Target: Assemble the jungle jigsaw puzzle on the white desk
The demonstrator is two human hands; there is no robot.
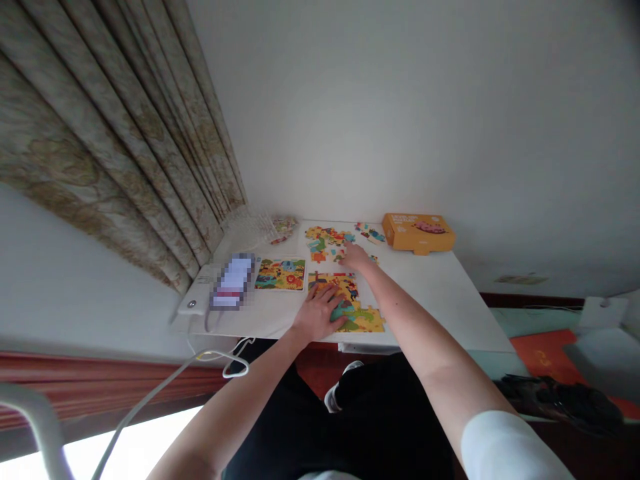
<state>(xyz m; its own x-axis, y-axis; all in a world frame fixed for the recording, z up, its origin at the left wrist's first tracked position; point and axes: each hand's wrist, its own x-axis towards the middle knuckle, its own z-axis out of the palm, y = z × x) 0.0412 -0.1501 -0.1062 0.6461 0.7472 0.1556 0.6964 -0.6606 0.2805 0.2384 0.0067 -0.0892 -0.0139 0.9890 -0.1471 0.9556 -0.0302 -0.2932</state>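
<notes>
Left hand flat, fingers spread, pinning the half-built puzzle steady; right hand open-fingered on loose pieces, gripping nothing.

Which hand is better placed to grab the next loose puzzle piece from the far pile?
Right, probably. The right hand is stretched out to the loose pieces at the far side of the white table, fingertips at their edge. The left hand lies flat on the half-built puzzle nearer the body.
</notes>
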